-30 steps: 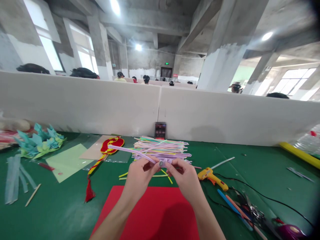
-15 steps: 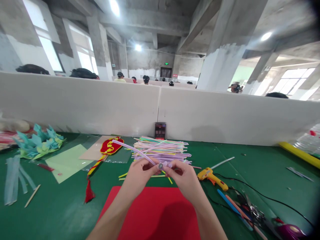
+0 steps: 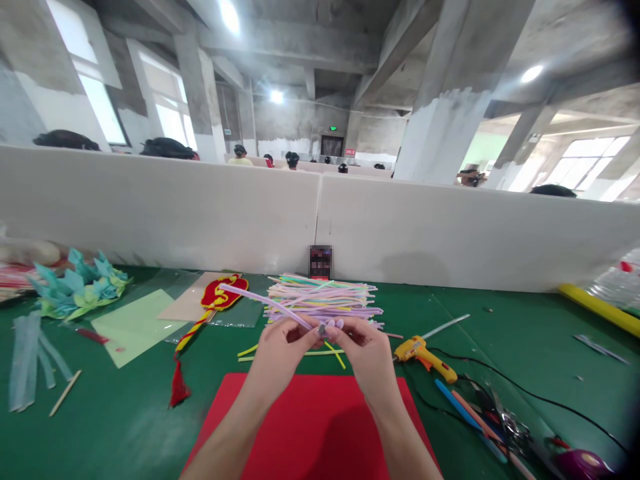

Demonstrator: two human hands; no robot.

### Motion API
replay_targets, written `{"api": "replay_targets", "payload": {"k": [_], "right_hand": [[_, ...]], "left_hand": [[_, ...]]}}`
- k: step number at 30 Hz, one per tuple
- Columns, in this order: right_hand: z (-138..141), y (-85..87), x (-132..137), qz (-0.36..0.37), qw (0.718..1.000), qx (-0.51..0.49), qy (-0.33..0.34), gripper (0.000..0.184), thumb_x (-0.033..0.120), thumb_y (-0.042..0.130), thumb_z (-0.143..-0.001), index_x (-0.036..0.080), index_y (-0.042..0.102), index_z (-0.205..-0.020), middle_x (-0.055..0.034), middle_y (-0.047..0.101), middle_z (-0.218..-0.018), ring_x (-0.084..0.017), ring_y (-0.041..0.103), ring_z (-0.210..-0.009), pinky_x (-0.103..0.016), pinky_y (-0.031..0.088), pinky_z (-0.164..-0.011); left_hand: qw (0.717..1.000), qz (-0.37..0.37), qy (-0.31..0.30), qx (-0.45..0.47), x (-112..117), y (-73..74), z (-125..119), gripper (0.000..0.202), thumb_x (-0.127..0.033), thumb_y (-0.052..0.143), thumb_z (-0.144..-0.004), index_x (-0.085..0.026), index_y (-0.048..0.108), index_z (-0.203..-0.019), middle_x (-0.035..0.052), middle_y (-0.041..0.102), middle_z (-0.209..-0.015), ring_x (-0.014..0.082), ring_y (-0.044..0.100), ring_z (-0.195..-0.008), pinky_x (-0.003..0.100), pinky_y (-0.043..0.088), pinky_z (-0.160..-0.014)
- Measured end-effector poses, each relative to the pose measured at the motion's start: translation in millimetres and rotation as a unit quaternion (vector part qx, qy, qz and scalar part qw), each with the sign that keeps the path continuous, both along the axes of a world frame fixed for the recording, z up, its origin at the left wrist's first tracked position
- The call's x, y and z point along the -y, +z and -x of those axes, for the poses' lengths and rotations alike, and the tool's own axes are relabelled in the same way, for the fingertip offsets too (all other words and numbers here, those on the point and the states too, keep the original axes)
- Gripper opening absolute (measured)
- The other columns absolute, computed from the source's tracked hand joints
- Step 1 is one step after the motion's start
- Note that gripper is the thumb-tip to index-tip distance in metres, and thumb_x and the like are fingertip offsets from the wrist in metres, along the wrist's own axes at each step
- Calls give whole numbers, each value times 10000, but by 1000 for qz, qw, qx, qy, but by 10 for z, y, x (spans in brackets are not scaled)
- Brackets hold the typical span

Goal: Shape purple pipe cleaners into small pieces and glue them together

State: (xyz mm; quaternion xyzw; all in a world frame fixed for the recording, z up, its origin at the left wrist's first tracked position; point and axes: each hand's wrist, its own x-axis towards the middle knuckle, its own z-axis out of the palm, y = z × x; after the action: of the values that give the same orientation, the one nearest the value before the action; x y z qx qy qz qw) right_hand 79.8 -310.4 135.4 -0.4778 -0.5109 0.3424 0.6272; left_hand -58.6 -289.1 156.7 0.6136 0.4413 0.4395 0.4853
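Between my two hands is a lilac pipe cleaner (image 3: 270,301), its long free end reaching up and left over the pile. My left hand (image 3: 285,350) pinches it near the bent part, thumb against fingers. My right hand (image 3: 365,347) grips the short folded end, which forms small loops at the fingertips. A small greyish spot shows at the left thumb tip; I cannot make out what it is. Just behind the hands lies a heap of pastel pipe cleaners (image 3: 325,293). Below the forearms is a red mat (image 3: 310,427).
To the right lie a yellow glue gun (image 3: 425,357) with a cord, pliers (image 3: 515,427) and a purple tape measure (image 3: 583,461). On the left are a red-and-yellow fan-shaped ornament (image 3: 225,293), green paper (image 3: 143,327) and teal folded flowers (image 3: 80,283). A white partition (image 3: 200,207) stands behind.
The free end of the pipe cleaner has dipped slightly to the left. The folded loops at my right fingertips show more clearly, and my right wrist has shifted a little.
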Motion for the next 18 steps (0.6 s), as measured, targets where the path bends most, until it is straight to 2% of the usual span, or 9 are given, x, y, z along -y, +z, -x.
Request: {"api": "replay_targets", "payload": {"k": [7,14,18], "right_hand": [[-2,60,40,12,999,23,23,163,340,637,-690,181,605,-675,-17,649,-699,-166,602,-687,-272,485,-646],[-61,52,35,26,998,50,33,181,345,610,-718,174,580,-667,2,610,-621,-138,575,-616,-238,450,-583],[-110,42,19,25,997,69,15,200,369,611,-712,175,590,-670,-2,612,-603,-143,570,-590,-244,442,-563]], "left_hand": [[998,-36,-45,-33,-29,-2,53,223,-367,608,-707,-157,650,-769,27,665,-684,181,634,-669,287,523,-661],[998,-26,-29,-46,-25,-11,27,233,-373,614,-704,-151,653,-763,21,665,-663,179,632,-663,278,514,-651],[997,1,-72,-3,-55,-15,23,299,-351,623,-698,-148,633,-917,53,685,-857,201,639,-792,319,517,-725]]}}
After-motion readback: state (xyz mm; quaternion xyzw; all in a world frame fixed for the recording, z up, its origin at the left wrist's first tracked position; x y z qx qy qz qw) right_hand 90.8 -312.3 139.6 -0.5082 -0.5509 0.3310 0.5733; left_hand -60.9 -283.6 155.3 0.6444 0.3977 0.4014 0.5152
